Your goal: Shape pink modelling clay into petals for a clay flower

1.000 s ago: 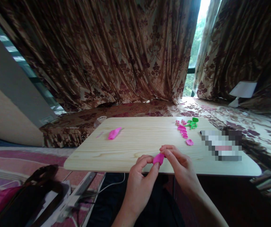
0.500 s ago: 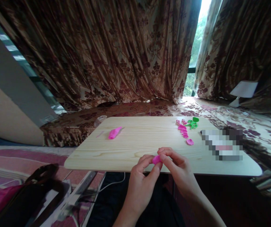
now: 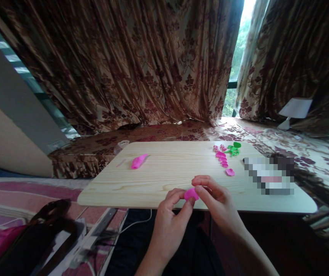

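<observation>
A small pink petal-shaped piece (image 3: 191, 194) is pinched between the thumb and index finger of my left hand (image 3: 171, 216), above the table's near edge. At its right side, my right hand (image 3: 220, 203) has its thumb against the piece's edge, and its curled fingers arch just above. Part of the piece is hidden behind the fingertips. Farther right lie several loose pink petals (image 3: 221, 155) in a line, with one pink petal (image 3: 230, 172) nearer me. Green leaf-like pieces (image 3: 233, 151) are beside them. A folded or rolled pink piece (image 3: 138, 161) rests on the left of the table.
The pale wooden table (image 3: 164, 168) has rounded corners. A blurred-out object (image 3: 270, 175) lies at its right side. Beyond are a patterned ledge, curtains (image 3: 153, 69) and a white lamp (image 3: 296, 109). A power strip (image 3: 95, 230) with cables and a dark bag (image 3: 29, 245) are lower left.
The pink piece has turned so that more of its face shows. My right fingers have lifted slightly and spread a little from the thumb; my left hand keeps its pinch.
</observation>
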Demonstrator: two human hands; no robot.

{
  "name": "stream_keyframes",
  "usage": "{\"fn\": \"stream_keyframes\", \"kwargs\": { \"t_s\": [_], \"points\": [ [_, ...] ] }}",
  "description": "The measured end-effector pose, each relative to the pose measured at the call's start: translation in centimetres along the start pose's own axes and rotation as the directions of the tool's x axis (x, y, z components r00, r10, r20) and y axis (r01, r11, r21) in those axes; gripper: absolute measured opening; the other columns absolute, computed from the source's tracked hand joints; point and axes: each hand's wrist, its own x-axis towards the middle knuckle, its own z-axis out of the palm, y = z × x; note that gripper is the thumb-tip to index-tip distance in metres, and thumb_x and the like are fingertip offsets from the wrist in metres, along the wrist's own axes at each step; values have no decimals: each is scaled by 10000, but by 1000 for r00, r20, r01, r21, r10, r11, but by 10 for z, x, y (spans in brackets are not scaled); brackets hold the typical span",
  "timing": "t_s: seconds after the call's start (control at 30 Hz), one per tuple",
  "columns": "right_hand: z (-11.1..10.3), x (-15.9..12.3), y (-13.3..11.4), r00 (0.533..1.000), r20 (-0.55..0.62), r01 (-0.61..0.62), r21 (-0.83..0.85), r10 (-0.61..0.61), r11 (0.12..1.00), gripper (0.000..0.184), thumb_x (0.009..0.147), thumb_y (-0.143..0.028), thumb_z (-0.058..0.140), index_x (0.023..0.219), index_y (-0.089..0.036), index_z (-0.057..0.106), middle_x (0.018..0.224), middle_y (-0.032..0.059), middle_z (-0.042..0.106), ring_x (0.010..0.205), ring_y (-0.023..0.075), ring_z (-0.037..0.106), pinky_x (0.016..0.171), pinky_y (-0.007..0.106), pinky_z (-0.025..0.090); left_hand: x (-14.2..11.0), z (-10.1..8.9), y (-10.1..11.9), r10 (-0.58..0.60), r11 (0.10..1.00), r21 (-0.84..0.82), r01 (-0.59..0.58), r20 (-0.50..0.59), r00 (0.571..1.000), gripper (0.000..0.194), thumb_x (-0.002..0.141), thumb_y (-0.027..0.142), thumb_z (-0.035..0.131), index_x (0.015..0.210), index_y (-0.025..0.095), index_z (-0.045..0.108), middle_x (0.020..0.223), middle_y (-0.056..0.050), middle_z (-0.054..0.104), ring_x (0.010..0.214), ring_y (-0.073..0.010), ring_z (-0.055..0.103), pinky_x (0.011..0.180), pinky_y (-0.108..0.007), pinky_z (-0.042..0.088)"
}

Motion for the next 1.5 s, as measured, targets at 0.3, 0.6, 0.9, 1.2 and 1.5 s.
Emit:
{"fn": "stream_keyframes", "kwargs": {
  "t_s": [0.3,0.6,0.9,1.2,1.5],
  "points": [
    [-3,3,-5,998,61,20,-63,-17,998,111,813,-240,575,837,-206,677,991,50,603,982,200,550,864,332,420,1,-2,-3,20,998,54,-20,15,1000,122,813,240,546,848,195,654,923,-36,636,933,-183,561,862,-278,409],
    [4,-2,4,996,-26,-84,94,87,992,136,807,-291,594,726,-203,659,962,33,601,948,180,554,814,285,442,1,1,-3,10,999,-42,-11,-4,1000,164,803,247,564,919,202,671,971,-40,648,943,-186,567,864,-278,409],
    [0,-2,5,999,15,-40,101,39,994,77,811,-247,602,807,-208,669,1010,37,579,997,180,535,839,284,432,0,1,-4,-35,997,-70,36,10,999,211,837,264,527,980,220,676,939,-19,661,926,-176,571,857,-262,404],
    [-2,-3,3,999,13,-43,69,42,997,115,833,-266,572,824,-200,667,1006,47,581,1002,188,534,840,293,432,-1,0,-5,-40,994,-105,40,9,999,219,841,257,521,989,227,680,1003,-23,667,945,-178,578,865,-255,399],
    [-3,1,-2,998,56,-6,-16,7,1000,86,811,-234,585,842,-201,658,1032,48,576,1010,194,533,858,313,418,0,-1,-4,-41,999,-24,42,47,998,203,833,268,525,954,213,678,899,-12,662,905,-175,571,827,-245,398]
  ]
}}
